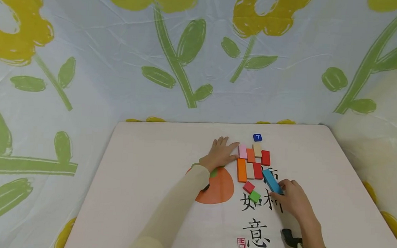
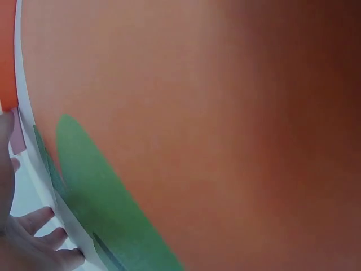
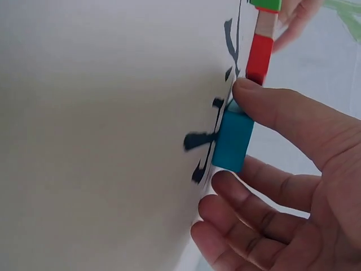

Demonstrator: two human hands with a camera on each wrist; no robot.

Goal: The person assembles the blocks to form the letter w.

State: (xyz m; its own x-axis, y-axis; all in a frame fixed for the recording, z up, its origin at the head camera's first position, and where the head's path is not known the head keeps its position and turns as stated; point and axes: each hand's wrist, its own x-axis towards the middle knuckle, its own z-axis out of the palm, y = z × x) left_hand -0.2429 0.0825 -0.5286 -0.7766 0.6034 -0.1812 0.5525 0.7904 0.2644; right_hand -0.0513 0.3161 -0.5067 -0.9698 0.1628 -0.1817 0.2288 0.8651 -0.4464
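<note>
My right hand [image 1: 294,197] pinches the near end of a long blue block [image 1: 271,181] between thumb and fingers. In the right wrist view the thumb lies along the top of that blue block [image 3: 232,140]. My left hand [image 1: 219,153] rests on the table with fingers spread, its thumb and index fingertips right at the left side of the block group. That group holds a pink block [image 1: 242,151], an orange block [image 1: 250,155], a long orange block [image 1: 241,170], a beige block [image 1: 250,171] and a red block [image 1: 257,171], laid close together in two rows.
Another beige block [image 1: 257,150] and red block [image 1: 265,158] continue the far row. Beyond them sits a dark blue block [image 1: 257,137] marked 7. Small red [image 1: 248,187] and green [image 1: 254,196] blocks lie nearer. The table mat [image 1: 143,166] bears an orange fruit print and black characters.
</note>
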